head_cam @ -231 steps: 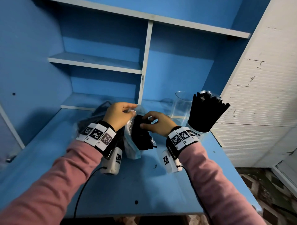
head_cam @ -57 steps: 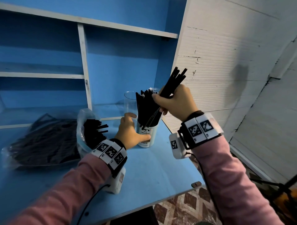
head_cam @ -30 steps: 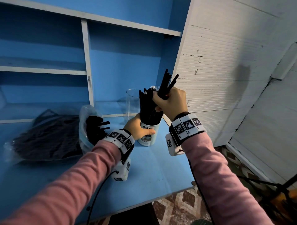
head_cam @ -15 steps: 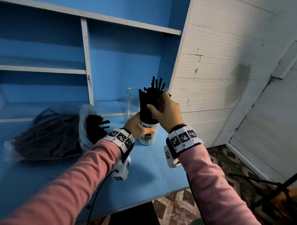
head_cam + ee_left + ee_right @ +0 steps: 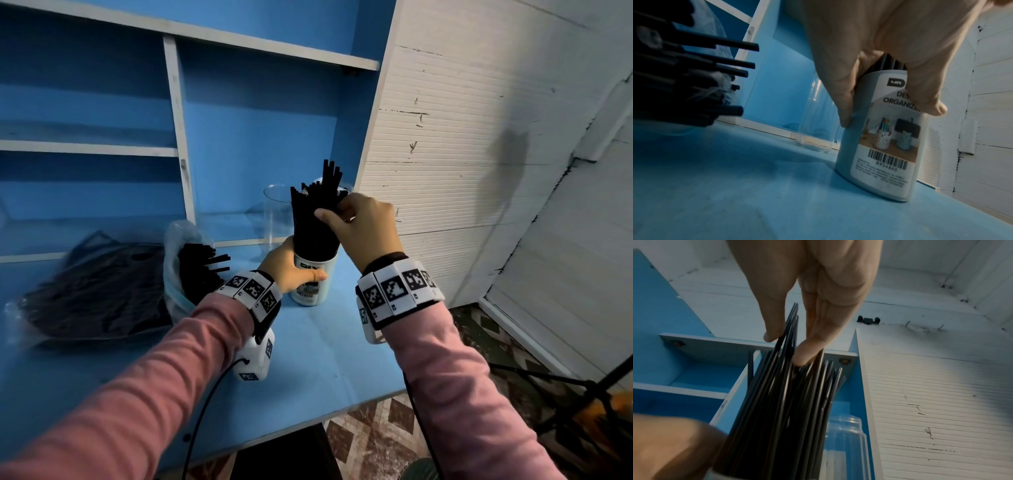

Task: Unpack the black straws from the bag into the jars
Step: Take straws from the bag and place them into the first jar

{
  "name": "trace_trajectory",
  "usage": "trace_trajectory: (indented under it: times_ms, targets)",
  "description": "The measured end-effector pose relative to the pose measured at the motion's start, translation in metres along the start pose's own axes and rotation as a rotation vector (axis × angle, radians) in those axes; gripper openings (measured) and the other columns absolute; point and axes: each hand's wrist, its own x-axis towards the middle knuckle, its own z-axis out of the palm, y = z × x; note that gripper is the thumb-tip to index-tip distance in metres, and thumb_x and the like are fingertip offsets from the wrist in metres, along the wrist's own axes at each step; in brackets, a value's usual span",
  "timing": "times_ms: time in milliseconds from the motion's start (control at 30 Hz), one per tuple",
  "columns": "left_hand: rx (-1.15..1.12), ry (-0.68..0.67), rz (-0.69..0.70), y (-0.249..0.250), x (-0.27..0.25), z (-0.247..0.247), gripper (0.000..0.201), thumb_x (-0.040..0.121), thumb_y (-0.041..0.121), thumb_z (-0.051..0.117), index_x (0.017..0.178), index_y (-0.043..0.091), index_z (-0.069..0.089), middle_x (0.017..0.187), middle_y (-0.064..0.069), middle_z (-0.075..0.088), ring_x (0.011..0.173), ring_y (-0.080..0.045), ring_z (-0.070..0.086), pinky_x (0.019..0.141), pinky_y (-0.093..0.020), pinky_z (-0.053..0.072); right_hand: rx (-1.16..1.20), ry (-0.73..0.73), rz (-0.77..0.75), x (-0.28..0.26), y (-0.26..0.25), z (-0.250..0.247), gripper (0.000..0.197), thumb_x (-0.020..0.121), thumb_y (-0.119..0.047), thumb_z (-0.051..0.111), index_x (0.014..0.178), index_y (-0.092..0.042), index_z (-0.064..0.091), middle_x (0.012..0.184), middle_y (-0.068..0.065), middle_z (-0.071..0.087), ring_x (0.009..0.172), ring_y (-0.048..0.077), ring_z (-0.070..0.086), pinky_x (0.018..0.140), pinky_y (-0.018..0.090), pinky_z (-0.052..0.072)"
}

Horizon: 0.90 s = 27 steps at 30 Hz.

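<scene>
Both hands on labelled jar (image 5: 310, 281), straws (image 5: 317, 219) now pushed lower, right hand (image 5: 364, 228) pinching tops

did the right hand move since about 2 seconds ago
Yes. The right hand has come down with its bunch of straws, which now stand in the labelled jar instead of being held tilted above it.

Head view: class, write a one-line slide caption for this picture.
Left hand steadies the labelled jar on the blue table while the right hand pinches black straws standing in it.
</scene>
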Motion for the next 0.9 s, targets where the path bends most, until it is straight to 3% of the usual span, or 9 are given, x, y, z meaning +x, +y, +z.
trace_trajectory:
  times_ms: [100, 167, 267, 400, 567, 767, 900]
  targets:
    - [0.0, 0.017, 0.0, 0.001, 0.0, 0.001, 0.073, 0.072, 0.024, 0.083, 0.134, 0.018, 0.046, 0.129, -0.002, 0.059, 0.118, -0.021, 0.055, 0.092, -0.026, 0.042, 0.111, 0.134, -0.064, 0.004, -0.008, -0.007, 0.052, 0.085, -0.041, 0.067, 0.12, -0.006, 0.052, 0.106, 0.009, 0.066, 0.094, 0.022, 0.062, 0.082, 0.026, 0.047]
    - [-0.005, 0.016, -0.002, 0.002, -0.001, 0.001, 0.072, 0.072, 0.024, 0.083, 0.134, 0.018, 0.046, 0.129, -0.001, 0.059, 0.118, -0.021, 0.055, 0.091, -0.025, 0.042, 0.207, 0.133, -0.131, 0.008, -0.011, -0.008, 0.061, 0.091, -0.035, 0.062, 0.139, -0.009, 0.036, 0.132, 0.01, 0.053, 0.119, 0.022, 0.053, 0.099, 0.026, 0.04]
    - [0.01, 0.016, 0.001, 0.003, -0.002, 0.001, 0.072, 0.073, 0.026, 0.082, 0.134, 0.019, 0.045, 0.129, 0.0, 0.059, 0.117, -0.02, 0.055, 0.086, -0.023, 0.04, 0.15, 0.07, -0.34, 0.015, -0.012, -0.003, 0.056, 0.097, -0.019, 0.05, 0.147, -0.007, 0.029, 0.151, 0.009, 0.035, 0.138, 0.019, 0.033, 0.109, 0.012, 0.02]
    - [0.009, 0.018, 0.0, 0.003, -0.002, 0.001, 0.071, 0.073, 0.026, 0.082, 0.133, 0.018, 0.045, 0.128, 0.0, 0.059, 0.116, -0.02, 0.055, 0.087, -0.023, 0.041, 0.097, 0.059, -0.423, 0.017, -0.009, 0.006, 0.039, 0.094, -0.008, 0.046, 0.132, -0.002, 0.053, 0.139, 0.013, 0.05, 0.121, 0.026, 0.053, 0.101, 0.023, 0.037]
    - [-0.006, 0.015, -0.006, 0.004, -0.003, 0.001, 0.07, 0.072, 0.025, 0.083, 0.132, 0.021, 0.047, 0.127, 0.001, 0.059, 0.114, -0.018, 0.055, 0.089, -0.024, 0.04, 0.149, 0.136, -0.464, 0.019, -0.012, 0.005, 0.031, 0.088, 0.002, 0.052, 0.118, 0.0, 0.063, 0.121, 0.012, 0.063, 0.109, 0.02, 0.06, 0.095, 0.003, 0.034]
    - [-0.001, 0.011, -0.005, 0.005, -0.004, 0.001, 0.069, 0.074, 0.025, 0.082, 0.132, 0.019, 0.046, 0.124, 0.002, 0.059, 0.11, -0.015, 0.055, 0.086, -0.022, 0.039, 0.195, 0.179, -0.393, 0.024, -0.017, 0.004, 0.02, 0.085, -0.004, 0.063, 0.105, -0.007, 0.068, 0.102, 0.003, 0.068, 0.088, 0.003, 0.056, 0.082, 0.002, 0.039]
    - [-0.008, 0.002, -0.012, 0.005, -0.004, 0.0, 0.069, 0.074, 0.025, 0.082, 0.132, 0.02, 0.046, 0.117, 0.006, 0.058, 0.106, -0.012, 0.053, 0.087, -0.023, 0.04, 0.184, 0.184, -0.323, 0.027, -0.017, 0.007, 0.018, 0.084, -0.009, 0.066, 0.102, -0.008, 0.069, 0.094, 0.003, 0.068, 0.082, 0.01, 0.058, 0.076, 0.007, 0.041]
